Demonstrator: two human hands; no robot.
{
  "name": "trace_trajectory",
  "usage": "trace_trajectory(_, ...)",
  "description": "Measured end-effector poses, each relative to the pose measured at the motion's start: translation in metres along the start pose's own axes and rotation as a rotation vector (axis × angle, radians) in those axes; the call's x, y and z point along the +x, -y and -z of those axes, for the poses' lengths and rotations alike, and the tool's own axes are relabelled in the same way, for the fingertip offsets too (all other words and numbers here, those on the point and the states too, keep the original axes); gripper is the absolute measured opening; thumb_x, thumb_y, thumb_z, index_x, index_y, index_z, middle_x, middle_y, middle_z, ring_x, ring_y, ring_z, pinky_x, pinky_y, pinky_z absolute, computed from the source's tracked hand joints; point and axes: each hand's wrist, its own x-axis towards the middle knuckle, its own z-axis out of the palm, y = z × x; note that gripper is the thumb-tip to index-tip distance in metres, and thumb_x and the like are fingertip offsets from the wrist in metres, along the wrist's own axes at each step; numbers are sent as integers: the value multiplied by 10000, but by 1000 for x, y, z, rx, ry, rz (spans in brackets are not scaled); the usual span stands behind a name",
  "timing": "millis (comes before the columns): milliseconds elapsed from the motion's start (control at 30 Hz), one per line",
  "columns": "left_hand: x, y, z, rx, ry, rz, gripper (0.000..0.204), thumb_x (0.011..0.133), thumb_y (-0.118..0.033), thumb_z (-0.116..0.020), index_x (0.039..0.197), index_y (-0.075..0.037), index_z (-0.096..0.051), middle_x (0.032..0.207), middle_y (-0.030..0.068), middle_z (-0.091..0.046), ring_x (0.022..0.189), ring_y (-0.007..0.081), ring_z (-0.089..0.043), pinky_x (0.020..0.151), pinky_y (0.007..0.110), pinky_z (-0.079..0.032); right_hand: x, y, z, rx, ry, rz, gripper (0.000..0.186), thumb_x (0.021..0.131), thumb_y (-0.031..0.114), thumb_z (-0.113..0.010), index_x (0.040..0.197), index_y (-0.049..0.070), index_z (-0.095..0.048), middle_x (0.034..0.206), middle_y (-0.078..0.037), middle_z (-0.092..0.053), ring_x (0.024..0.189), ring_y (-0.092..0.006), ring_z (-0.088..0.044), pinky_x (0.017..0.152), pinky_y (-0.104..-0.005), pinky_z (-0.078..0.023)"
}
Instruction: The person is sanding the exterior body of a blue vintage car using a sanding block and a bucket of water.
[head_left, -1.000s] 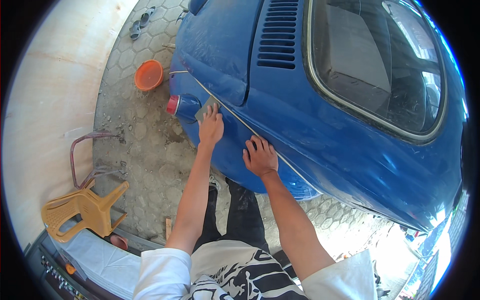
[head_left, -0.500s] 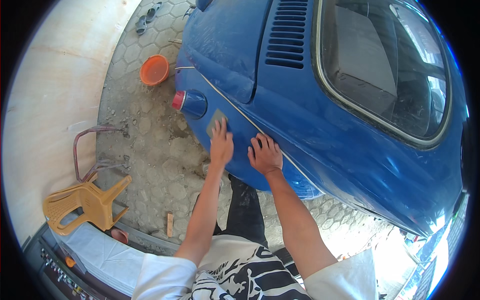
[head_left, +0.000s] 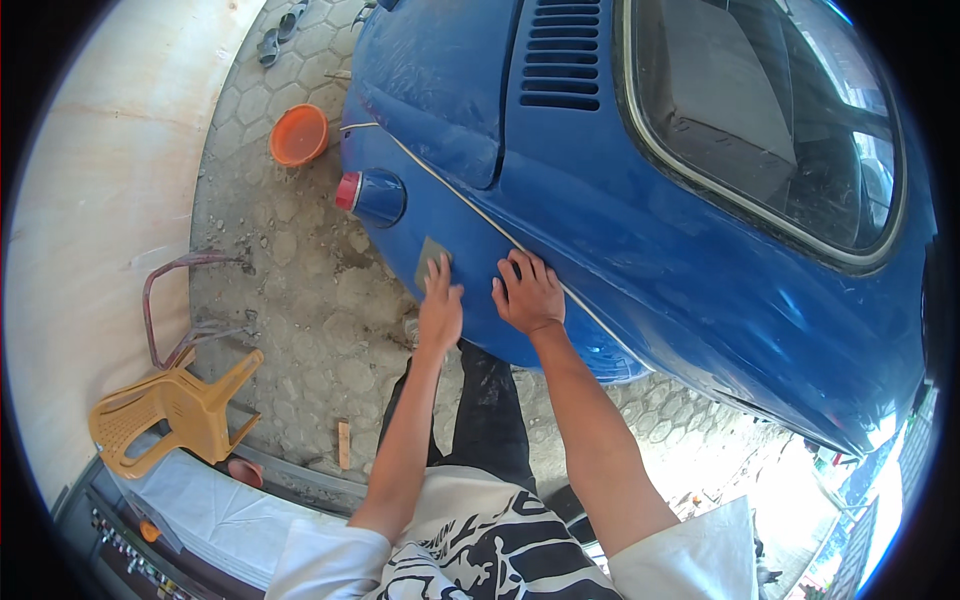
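Note:
A blue car body [head_left: 640,230] fills the upper right, with a pale trim line running down its curved fender. My left hand [head_left: 440,305] presses a small grey-green sheet of sandpaper [head_left: 429,260] flat against the fender, below the trim line. My right hand [head_left: 527,295] lies flat on the blue panel just to the right, fingers spread, holding nothing. A round tail light [head_left: 349,191] with a red lens sits up and left of the sandpaper.
An orange bowl [head_left: 299,134] stands on the hexagonal paving [head_left: 290,300] near the car. A tipped yellow plastic chair [head_left: 170,410] and a bent metal frame [head_left: 175,300] lie at the left by a pale wall. The rear window [head_left: 760,110] and vent louvres [head_left: 560,50] are above.
My left hand has slid the sandpaper down along the fender, from near the tail light toward me. My right hand has stayed flat on the panel.

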Motion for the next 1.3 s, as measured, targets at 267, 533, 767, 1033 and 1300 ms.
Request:
trace_trajectory(267,37,19,29,63,-34,-80,573,984,-315,-281,1534,-164,-224,1600,153,-133,1456,410,-134,1116,637,-157,9,17,-2,50,-43,40,237,844,295,-591,1037,157,-584,1125,-25,-531,1125,-218,-513,869,-379,-444)
trace_trajectory(533,-22,-7,7,171,37,-33,579,957,-233,-314,1529,-171,-250,1601,137,-141,1460,390,-141,1114,639,-176,3,8,-3,34,-50,22,240,844,297,-590,1037,154,-588,1125,-29,-539,1121,-223,-516,870,-383,-447)
trace_trajectory(767,-17,-12,4,67,-26,-123,589,944,-243,-332,1525,-173,-268,1603,134,-141,1459,404,-126,1135,619,-131,5,10,-3,48,-36,22,243,843,297,-594,1037,152,-591,1128,-30,-536,1122,-230,-519,869,-385,-448)
trace_trajectory(1033,16,-20,25,136,7,-122,623,921,-213,-367,1531,-181,-248,1604,135,-136,1464,396,-111,1141,607,-133,9,14,0,46,-27,32,247,845,300,-594,1046,156,-588,1138,-28,-535,1126,-229,-517,869,-387,-447)
trace_trajectory(1300,-50,-13,-11,162,83,-128,602,936,-205,-361,1530,-196,-259,1604,109,-156,1470,364,-121,1154,590,-102,1,6,-1,17,-38,13,239,848,288,-576,1041,146,-579,1137,-24,-546,1126,-211,-515,870,-360,-449)
